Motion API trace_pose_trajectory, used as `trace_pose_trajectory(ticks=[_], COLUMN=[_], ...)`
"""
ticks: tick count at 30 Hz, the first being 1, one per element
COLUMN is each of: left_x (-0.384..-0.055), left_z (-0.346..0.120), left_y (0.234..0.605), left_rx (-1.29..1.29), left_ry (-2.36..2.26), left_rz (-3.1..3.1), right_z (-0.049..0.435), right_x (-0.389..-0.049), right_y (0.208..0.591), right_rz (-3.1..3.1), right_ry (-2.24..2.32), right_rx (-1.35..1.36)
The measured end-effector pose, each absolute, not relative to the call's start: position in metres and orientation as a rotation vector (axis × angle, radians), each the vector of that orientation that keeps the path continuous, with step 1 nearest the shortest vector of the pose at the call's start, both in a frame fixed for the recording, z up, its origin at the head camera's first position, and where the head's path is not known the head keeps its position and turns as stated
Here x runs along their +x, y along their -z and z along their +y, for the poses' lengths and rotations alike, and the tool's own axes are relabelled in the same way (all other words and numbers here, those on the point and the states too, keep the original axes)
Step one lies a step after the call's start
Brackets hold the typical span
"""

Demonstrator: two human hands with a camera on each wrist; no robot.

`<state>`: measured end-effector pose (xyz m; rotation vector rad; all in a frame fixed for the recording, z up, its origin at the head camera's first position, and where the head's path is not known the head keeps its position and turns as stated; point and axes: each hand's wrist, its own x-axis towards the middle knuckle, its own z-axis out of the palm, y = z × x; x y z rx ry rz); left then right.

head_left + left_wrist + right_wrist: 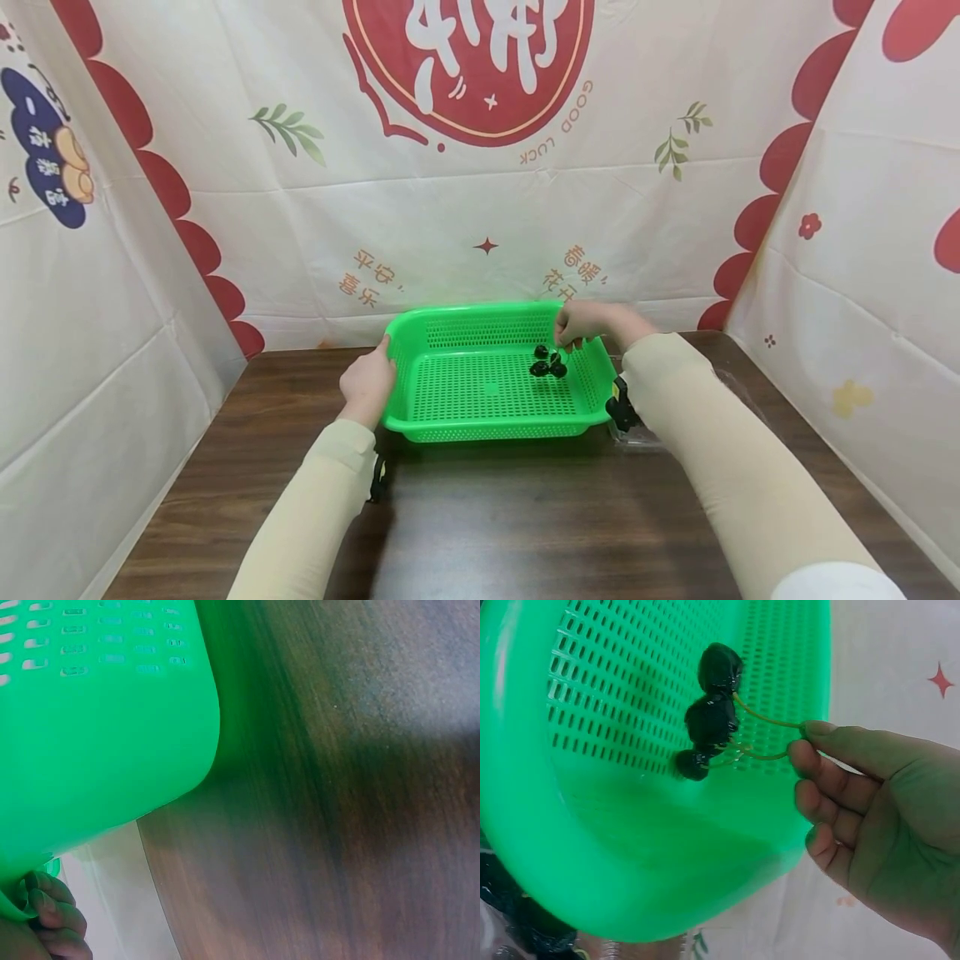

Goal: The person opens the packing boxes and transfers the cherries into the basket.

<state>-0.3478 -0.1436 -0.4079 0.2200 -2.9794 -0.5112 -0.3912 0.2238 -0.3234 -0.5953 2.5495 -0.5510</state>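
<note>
A green plastic basket (487, 429) with slotted sides and floor stands on the table. My left hand (367, 379) grips its left rim, and the curled fingers (60, 919) show at the lip in the left wrist view. Over the basket's right part, my right hand (588, 322) pinches thin yellow-green stems (769, 722) between thumb and forefinger. From these hang several glossy dark cherries (711, 724), low inside the basket near its right end. The other right-hand fingers are loosely curled.
To the right of the basket lies a clear plastic container (641, 442), partly hidden by the right sleeve. More dark cherries (536, 922) show there beside the basket's rim. A white printed cloth (480, 200) rises behind the dark wooden table (487, 517) and along both sides.
</note>
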Motion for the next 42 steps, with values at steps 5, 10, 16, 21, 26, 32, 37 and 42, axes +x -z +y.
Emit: trace_pose_trajectory(ticks=[5,10,16,21,26,32,37,42], left_x=[-0.347,-0.349,-0.35,-0.349,-0.348,-0.35,-0.35,-0.351], left_z=[-0.144,-0.145,-0.145,-0.145,-0.144,-0.145,-0.145,-0.145], left_y=[0.408,0.409,0.411,0.41,0.409,0.409,0.41,0.411], left_rx=[0.219,0.216,0.207,0.205,0.212,0.216,0.217,0.218], left_ry=[0.515,0.512,0.517,0.511,0.51,0.516,0.51,0.51], left_rz=[-2.986,-2.977,-2.981,-2.975,-2.971,-2.971,-2.981,-2.978], right_z=[0.224,0.223,0.223,0.223,0.221,0.217,0.211,0.206], right_x=[-0.393,-0.392,-0.393,-0.396,-0.399,-0.4,-0.399,-0.399], right_y=[0.328,0.329,0.336,0.347,0.354,0.359,0.361,0.36], right_rz=[2.576,2.581,2.586,2.632,2.656,2.667,2.687,2.698], right_ry=[0.536,0.518,0.49,0.537,0.521,0.513,0.406,0.353], right_rx=[-0.574,-0.505,-0.489,-0.534,-0.524,-0.518,-0.506,-0.468])
